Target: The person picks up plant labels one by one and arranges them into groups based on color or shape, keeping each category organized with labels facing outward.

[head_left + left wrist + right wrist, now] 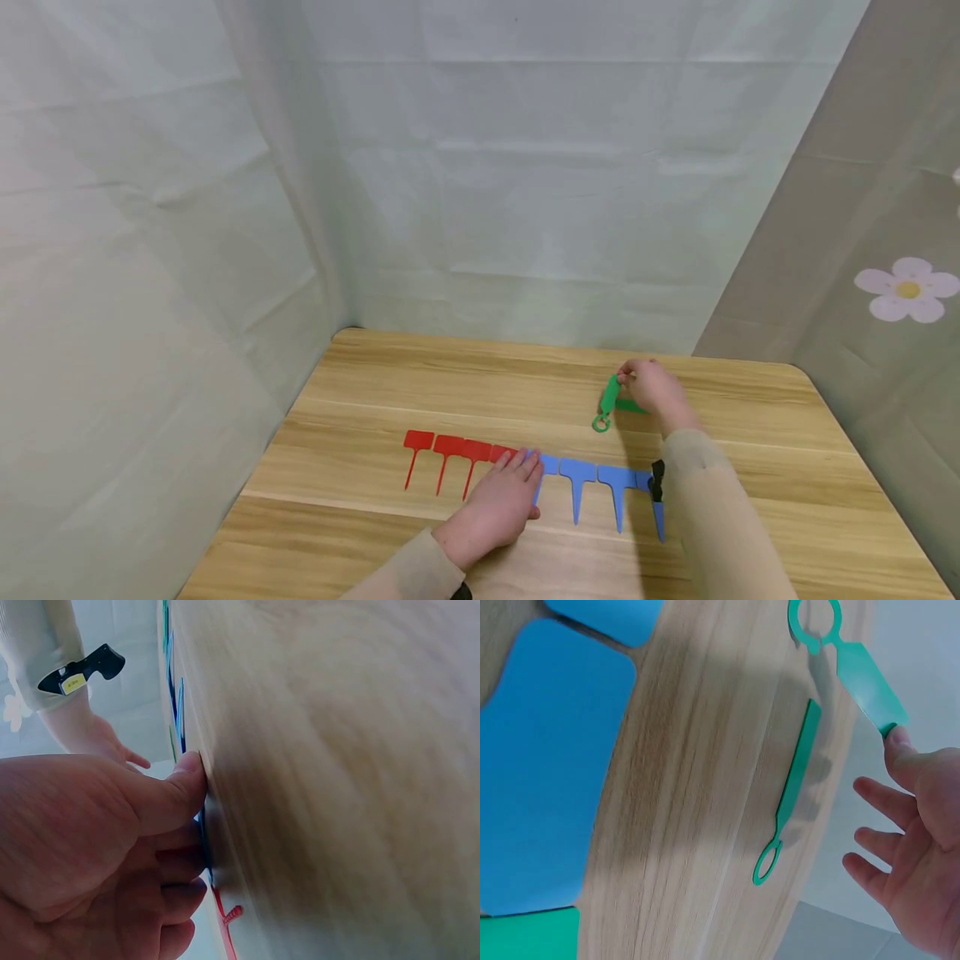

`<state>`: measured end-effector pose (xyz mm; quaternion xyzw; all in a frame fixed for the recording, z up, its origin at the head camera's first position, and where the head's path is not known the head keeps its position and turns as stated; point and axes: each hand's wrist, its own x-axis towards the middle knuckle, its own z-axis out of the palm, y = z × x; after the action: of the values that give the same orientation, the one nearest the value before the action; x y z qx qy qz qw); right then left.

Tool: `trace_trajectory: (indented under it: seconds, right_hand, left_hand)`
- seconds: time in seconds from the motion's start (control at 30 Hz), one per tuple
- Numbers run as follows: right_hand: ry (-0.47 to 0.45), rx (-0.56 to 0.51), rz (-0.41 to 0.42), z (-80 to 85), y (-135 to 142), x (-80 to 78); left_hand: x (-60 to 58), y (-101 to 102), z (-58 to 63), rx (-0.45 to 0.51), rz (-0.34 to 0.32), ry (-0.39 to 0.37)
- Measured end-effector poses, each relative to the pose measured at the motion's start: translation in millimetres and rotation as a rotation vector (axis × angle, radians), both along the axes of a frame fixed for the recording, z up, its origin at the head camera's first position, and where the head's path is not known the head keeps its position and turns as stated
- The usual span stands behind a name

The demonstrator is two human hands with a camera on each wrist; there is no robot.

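Note:
My right hand [657, 393] pinches a green plant tag [611, 397] with an open ring at one end, at the far right of the table. In the right wrist view, the thumb holds the tag's flat end while the other fingers [881, 799] spread apart. A second green ring tag [799, 765] lies on the wood below it. My left hand [501, 498] rests, fingers extended, where a row of red T-shaped plant labels [449, 445] meets a row of blue T-shaped labels [578, 471]. It partly covers the labels beneath.
A green piece [532, 936] shows past the blue labels in the right wrist view; my right arm mostly hides that spot from above. The wooden table [360, 383] has pale curtains [525, 208] behind and at both sides.

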<state>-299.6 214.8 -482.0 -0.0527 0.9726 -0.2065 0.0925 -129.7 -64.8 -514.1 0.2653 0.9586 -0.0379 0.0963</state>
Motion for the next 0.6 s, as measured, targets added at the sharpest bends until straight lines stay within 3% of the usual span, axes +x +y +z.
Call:
trace_trajectory:
  seconds: [0.2,0.43,0.6]
  right_hand:
    - [-0.018,-0.069,0.016,0.2,2,0.2]
    - [-0.016,-0.207,0.127,-0.1,9,3.9]
    - [-0.039,-0.34,0.148,2.4,16,6.7]
  left_hand:
    - [-0.2,-1,-1.9,0.003,-0.008,0.015]
    - [-0.1,-2,-1.0,0.022,0.003,-0.011]
    - [0.4,-2,-0.7,0.029,0.002,-0.004]
